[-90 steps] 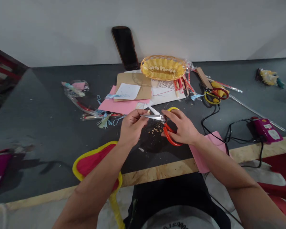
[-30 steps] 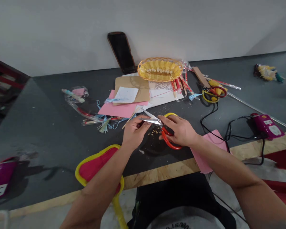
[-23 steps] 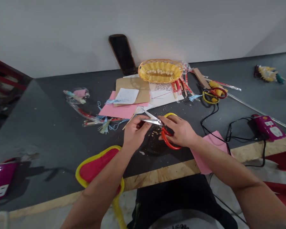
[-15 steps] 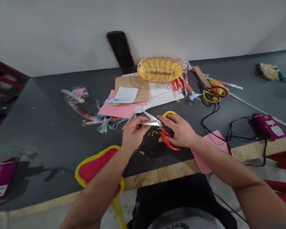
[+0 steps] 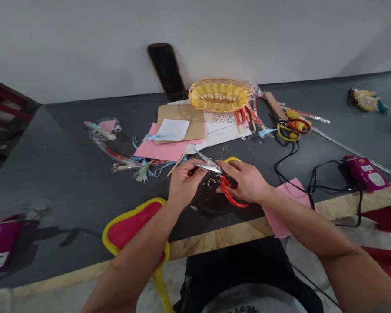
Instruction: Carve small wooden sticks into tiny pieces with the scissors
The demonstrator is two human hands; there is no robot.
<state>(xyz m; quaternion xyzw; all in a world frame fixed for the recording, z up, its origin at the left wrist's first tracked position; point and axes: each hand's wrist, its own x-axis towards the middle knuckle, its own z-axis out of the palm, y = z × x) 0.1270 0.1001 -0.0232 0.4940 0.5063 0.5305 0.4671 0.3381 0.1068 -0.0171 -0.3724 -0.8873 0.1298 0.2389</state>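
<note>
Pale stick [image 5: 176, 166]: now lying just beside the left hand [image 5: 184, 184], not showing there three seconds ago.
Scissors [image 5: 218, 168]: sitting between the hands, standing open, pointing toward the left fingertips.
Right hand [image 5: 247, 184]: gripping the scissors by their handles.
Left hand: pinching thumb and fingers together beside the nearer blade; anything held is too small to tell.
Crumbs [image 5: 211, 180]: lying on the desk [image 5: 68, 182] between the hands.
Cutting: probably calling for keeping left fingertips clear of the edge while the right hand is squeezing slowly.
</note>
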